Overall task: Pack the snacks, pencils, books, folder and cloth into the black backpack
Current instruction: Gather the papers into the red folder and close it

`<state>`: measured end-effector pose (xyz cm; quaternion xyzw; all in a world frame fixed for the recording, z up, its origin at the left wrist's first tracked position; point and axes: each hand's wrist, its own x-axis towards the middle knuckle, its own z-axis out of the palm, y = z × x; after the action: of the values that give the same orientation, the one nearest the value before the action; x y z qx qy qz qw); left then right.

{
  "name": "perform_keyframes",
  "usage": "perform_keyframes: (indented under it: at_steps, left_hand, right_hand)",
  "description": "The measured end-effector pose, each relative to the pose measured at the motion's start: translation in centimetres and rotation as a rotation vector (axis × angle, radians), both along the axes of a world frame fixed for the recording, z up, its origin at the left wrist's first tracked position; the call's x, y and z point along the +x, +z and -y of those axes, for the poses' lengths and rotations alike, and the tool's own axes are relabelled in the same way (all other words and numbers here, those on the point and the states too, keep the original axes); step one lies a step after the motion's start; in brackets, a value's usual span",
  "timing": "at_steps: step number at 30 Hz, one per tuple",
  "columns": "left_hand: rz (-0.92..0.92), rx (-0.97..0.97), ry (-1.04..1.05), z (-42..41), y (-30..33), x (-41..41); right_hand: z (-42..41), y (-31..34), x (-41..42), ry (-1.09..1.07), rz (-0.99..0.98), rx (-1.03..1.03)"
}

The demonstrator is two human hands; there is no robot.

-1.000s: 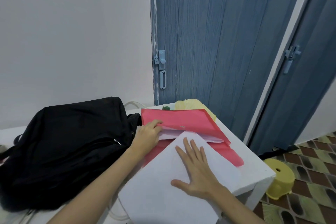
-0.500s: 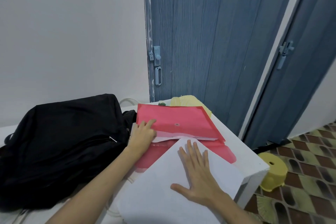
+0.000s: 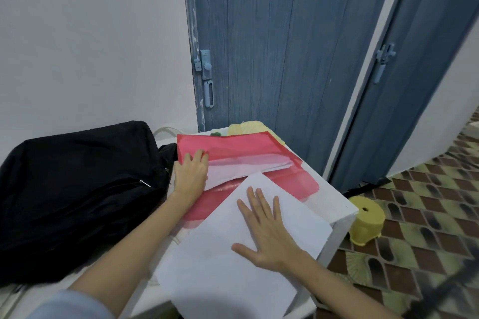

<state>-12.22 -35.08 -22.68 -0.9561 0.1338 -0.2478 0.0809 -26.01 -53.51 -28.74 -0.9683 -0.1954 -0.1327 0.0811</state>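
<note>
You are standing over a white table [image 3: 334,204] pushed against a pale wall [image 3: 90,41], with its far right corner close to a blue wood-grain door [image 3: 280,41] that carries a light blue knob and latch. A second blue door [image 3: 425,65] stands to the right of a white frame, and below it the floor [image 3: 425,204] is tiled in brown, green and black scales, where a small yellow stool [image 3: 366,220] sits just beside the table's corner. Your left hand [image 3: 191,176] rests at the left edge of the red folder [image 3: 241,153], fingers laid under its raised top flap so the white papers inside show; whether the fingertips pinch the flap you cannot tell. Your right hand [image 3: 264,230] lies flat with fingers straight and spread on a white sheet [image 3: 225,274] that overlaps the folder's near flap and hangs past the table's front edge. The black backpack [image 3: 77,189] lies on its side at the left of the table, touching the folder's left end. Behind the folder, at the far edge, a yellow cloth [image 3: 248,128] peeks out, with something small and green beside it.
</note>
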Motion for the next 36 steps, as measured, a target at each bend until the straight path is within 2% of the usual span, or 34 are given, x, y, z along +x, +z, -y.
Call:
perform_keyframes:
  at_steps: [6,11,21,25,29,32,34,36]
  left_hand:
    - [0.044,0.011,0.022,0.4,-1.0,-0.5]
    - [0.061,0.0,-0.1,0.3,-0.8,-1.5]
    - [0.015,-0.129,-0.36,-1.8,-1.8,-3.7]
    - [-0.043,-0.197,-0.488,-2.9,-1.9,-3.4]
    - [-0.036,-0.233,-0.575,-4.3,-1.7,-2.8]
    - [-0.069,-0.265,-0.53,-4.5,-1.2,-3.0]
    - [-0.109,-0.295,-0.506,-4.5,-1.2,-2.9]
    - [-0.141,-0.318,-0.519,-4.4,-1.1,-2.8]
  right_hand:
    - [0.1,-0.4,-1.3,0.016,0.02,-0.011]
    - [0.2,0.1,-0.5,0.059,0.044,-0.069]
    - [0.2,0.9,4.2,-0.002,-0.214,-0.093]
    - [0.7,1.6,6.0,-0.007,-0.243,-0.093]
    - [3.0,2.2,8.2,-0.178,-0.338,-0.08]
    - [4.4,3.4,9.0,-0.379,-0.46,0.019]
    - [3.6,4.0,8.7,-0.427,-0.404,0.057]
    - [1.6,4.1,7.5,-0.34,-0.316,0.085]
